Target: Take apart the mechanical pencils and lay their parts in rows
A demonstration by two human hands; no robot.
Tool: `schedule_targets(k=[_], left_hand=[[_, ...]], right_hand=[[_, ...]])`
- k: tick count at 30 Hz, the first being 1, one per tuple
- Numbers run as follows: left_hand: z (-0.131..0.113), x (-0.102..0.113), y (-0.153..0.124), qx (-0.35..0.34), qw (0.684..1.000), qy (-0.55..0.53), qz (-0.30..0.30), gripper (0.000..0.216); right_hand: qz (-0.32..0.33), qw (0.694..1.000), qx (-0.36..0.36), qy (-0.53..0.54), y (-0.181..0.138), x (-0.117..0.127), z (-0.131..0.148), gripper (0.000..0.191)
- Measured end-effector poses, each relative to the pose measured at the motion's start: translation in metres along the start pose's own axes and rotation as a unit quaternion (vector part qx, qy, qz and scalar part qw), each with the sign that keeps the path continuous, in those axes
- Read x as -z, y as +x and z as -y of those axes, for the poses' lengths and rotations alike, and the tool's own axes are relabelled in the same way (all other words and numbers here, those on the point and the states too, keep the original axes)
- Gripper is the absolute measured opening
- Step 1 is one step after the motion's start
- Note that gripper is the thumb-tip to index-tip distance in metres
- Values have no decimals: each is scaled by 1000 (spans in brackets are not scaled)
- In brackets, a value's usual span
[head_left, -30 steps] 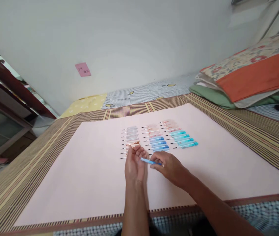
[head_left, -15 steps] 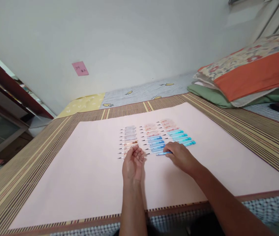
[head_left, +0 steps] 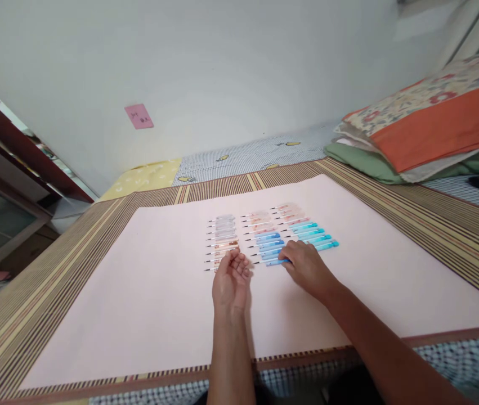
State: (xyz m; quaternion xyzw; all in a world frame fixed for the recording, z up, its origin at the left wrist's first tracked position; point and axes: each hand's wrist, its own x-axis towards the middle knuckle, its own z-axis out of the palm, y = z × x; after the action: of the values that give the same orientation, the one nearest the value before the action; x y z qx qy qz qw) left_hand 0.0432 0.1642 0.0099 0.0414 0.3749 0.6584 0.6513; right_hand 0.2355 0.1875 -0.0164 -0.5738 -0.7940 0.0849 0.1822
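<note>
My right hand (head_left: pixel 309 269) reaches in from the right, its fingertips closed on a slim blue pen (head_left: pixel 273 262) at the near end of the middle column. Beside that pen, a thin white stick with a dark tip (head_left: pixel 260 262) points left. My left hand (head_left: pixel 231 278) rests palm up with loosely curled fingers and nothing visible in it. It partly covers the near end of the left column of grey and brown pens (head_left: pixel 225 246). More blue pens (head_left: pixel 271 243) lie above the held one, and turquoise pens (head_left: pixel 319 238) fill the near part of the right column.
A large pale pink sheet (head_left: pixel 138 304) lies under the pens, on a striped mat (head_left: pixel 66 253). Folded bedding in orange and green (head_left: pixel 437 135) is piled at the back right. A pink note (head_left: pixel 139 116) is stuck to the wall behind.
My right hand has shifted slightly left with the blue pen, bringing it closer alongside the white stick. The left hand keeps its pose.
</note>
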Motion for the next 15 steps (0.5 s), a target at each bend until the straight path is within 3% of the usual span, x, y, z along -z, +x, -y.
schedule_targets(k=[15], left_hand=[[5,-1,1,16,1000,-1,-8,13]], right_hand=[[-29,998,33,-49,2,-6,0,23]])
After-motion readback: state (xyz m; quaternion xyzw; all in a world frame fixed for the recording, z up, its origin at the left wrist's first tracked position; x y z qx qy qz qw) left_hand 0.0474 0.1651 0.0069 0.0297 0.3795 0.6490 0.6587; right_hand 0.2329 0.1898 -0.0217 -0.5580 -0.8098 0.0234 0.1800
